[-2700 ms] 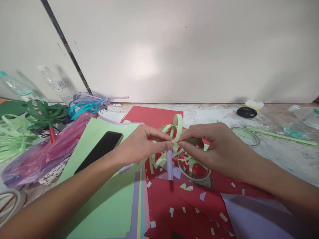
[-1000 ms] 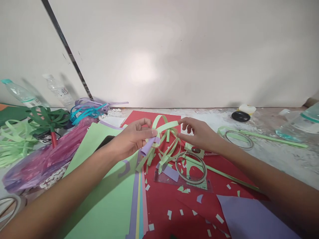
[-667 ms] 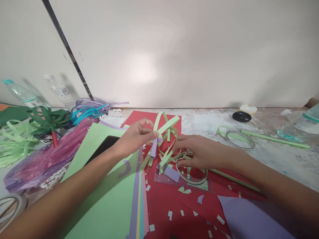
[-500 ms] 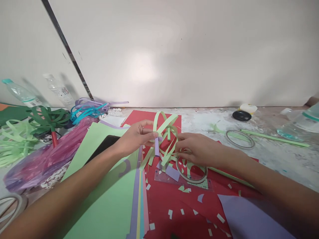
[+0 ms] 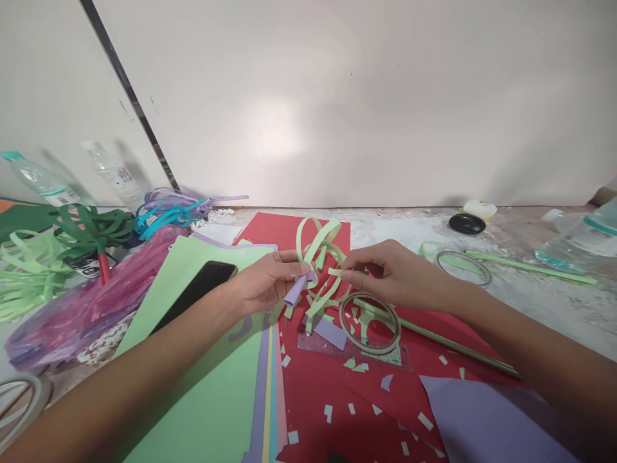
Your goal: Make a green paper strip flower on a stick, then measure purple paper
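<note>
My left hand (image 5: pixel 263 283) is closed on a small paper flower: a rolled lilac stem (image 5: pixel 295 292) with looped light-green strips (image 5: pixel 318 247) fanning from its top. My right hand (image 5: pixel 393 273) pinches the end of one green strip (image 5: pixel 336 272) just right of the stem. Both hands hover above a red paper sheet (image 5: pixel 337 399). A tape ring (image 5: pixel 369 323) lies on a clear ruler (image 5: pixel 395 357) just below my right hand.
A stack of coloured sheets, green on top (image 5: pixel 212 386), carries a black phone (image 5: pixel 195 292). Finished paper flowers (image 5: pixel 91 228), a pink plastic bag (image 5: pixel 81 308) and bottles (image 5: pixel 33 180) sit left. Another tape ring (image 5: pixel 463 267), a black lid (image 5: pixel 465 224) and a bottle (image 5: pixel 578 247) lie right. A lilac sheet (image 5: pixel 482 424) is near.
My right hand dropped to the tape ring on the ruler, then rose again and now pinches a green strip by the stem. My left hand kept hold of the flower, tilting its stem.
</note>
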`<state>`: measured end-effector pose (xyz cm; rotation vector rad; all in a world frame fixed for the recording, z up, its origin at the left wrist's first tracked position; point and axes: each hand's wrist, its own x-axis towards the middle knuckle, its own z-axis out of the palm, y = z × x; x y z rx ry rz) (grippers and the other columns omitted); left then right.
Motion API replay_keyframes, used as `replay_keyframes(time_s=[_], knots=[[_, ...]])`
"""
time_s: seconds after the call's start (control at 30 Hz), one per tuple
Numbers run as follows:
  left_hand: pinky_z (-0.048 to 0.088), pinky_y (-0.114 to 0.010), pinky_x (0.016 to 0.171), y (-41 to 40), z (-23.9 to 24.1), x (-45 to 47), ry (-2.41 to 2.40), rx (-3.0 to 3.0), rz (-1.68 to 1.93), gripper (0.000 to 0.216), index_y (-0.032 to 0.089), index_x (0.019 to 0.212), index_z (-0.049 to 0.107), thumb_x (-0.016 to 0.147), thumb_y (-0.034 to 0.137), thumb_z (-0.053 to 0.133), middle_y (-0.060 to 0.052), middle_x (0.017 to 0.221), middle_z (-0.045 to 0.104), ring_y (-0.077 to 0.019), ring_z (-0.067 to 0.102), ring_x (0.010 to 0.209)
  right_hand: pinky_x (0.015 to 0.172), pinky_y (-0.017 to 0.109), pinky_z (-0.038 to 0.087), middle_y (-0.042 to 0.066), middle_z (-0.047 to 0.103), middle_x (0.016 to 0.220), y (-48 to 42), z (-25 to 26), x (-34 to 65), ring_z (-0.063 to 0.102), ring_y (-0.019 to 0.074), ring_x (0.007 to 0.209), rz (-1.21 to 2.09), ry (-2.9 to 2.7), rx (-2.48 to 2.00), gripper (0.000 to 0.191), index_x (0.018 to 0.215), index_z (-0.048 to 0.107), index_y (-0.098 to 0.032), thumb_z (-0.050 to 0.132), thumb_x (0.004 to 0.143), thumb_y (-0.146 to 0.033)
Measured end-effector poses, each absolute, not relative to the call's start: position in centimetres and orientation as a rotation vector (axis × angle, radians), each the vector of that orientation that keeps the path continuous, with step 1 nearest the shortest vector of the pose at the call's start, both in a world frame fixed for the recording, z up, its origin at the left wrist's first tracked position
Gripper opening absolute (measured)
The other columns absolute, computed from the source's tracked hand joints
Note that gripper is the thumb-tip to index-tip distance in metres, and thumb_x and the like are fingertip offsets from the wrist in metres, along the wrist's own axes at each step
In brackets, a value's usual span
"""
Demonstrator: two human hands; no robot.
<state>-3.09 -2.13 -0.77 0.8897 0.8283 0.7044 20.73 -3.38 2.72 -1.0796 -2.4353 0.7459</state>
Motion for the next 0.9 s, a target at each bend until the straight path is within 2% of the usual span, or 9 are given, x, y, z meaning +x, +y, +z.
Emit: replay_keyframes(time_s=[0.13, 0.2, 0.27, 0.4, 0.57, 0.73, 0.9], knots=[[0.055, -0.026, 0.067, -2.7, -0.6, -2.7, 0.779, 0.862, 0.692, 0.011, 0.014, 0.074, 0.062, 0.075, 0.016, 0.073, -0.003, 0.074, 0.065, -0.0132, 0.064, 0.069, 0.049, 0.023, 0.031, -0.003, 0.056, 0.059, -3.8, 3.0, 20.5, 0.040, 0.0086, 0.052, 0.704, -2.367, -1.093, 0.023, 0.074, 0.065, -0.020, 0.052, 0.090, -0.031], [0.056, -0.031, 0.076, -3.1, -0.3, -2.3, 0.755, 0.831, 0.721, 0.010, 0.013, 0.072, 0.062, 0.076, 0.015, 0.071, -0.002, 0.072, 0.065, -0.0128, 0.064, 0.069, 0.049, 0.024, 0.031, -0.002, 0.059, 0.061, -4.1, 3.3, 20.3, 0.041, 0.0087, 0.051, 0.699, -2.358, -1.110, 0.023, 0.076, 0.067, -0.020, 0.052, 0.090, -0.030], [0.056, -0.032, 0.079, -3.5, -0.1, -2.0, 0.717, 0.774, 0.735, 0.008, 0.012, 0.071, 0.063, 0.079, 0.013, 0.065, -0.003, 0.071, 0.064, -0.0116, 0.062, 0.069, 0.048, 0.024, 0.030, -0.002, 0.060, 0.060, -4.4, 3.5, 20.1, 0.039, 0.0085, 0.050, 0.703, -2.339, -1.134, 0.023, 0.081, 0.070, -0.021, 0.052, 0.090, -0.031], [0.055, -0.026, 0.071, -4.1, 0.1, -1.6, 0.669, 0.702, 0.693, 0.009, 0.011, 0.081, 0.068, 0.080, 0.014, 0.060, -0.007, 0.080, 0.066, -0.0137, 0.063, 0.076, 0.046, 0.023, 0.028, -0.004, 0.053, 0.053, -4.7, 3.5, 19.7, 0.036, 0.0076, 0.047, 0.704, -2.281, -1.159, 0.021, 0.081, 0.071, -0.022, 0.054, 0.089, -0.032], [0.046, -0.019, 0.057, -4.8, 0.2, -1.2, 0.746, 0.926, 0.713, 0.013, 0.014, 0.080, 0.066, 0.078, 0.025, 0.071, -0.001, 0.067, 0.059, -0.0087, 0.055, 0.062, 0.045, 0.024, 0.025, -0.004, 0.046, 0.051, -4.9, 3.4, 19.4, 0.034, 0.0075, 0.048, 0.660, -2.180, -1.202, 0.023, 0.072, 0.068, -0.020, 0.058, 0.087, -0.034], [0.040, -0.018, 0.053, -5.1, 0.4, -1.0, 0.837, 1.161, 0.808, 0.018, 0.016, 0.079, 0.065, 0.077, 0.032, 0.073, 0.003, 0.061, 0.051, -0.0065, 0.049, 0.057, 0.043, 0.024, 0.024, -0.005, 0.042, 0.049, -5.3, 3.5, 19.0, 0.032, 0.0069, 0.045, 0.784, -2.103, -1.182, 0.020, 0.076, 0.069, -0.020, 0.058, 0.087, -0.033], [0.039, -0.019, 0.052, -5.3, 0.6, -1.1, 0.901, 1.272, 0.830, 0.025, 0.016, 0.076, 0.062, 0.078, 0.040, 0.070, 0.004, 0.061, 0.051, -0.0066, 0.047, 0.055, 0.042, 0.022, 0.024, -0.006, 0.041, 0.048, -5.7, 3.5, 18.8, 0.033, 0.0065, 0.045, 0.845, -2.112, -1.146, 0.015, 0.079, 0.070, -0.021, 0.058, 0.086, -0.028]])
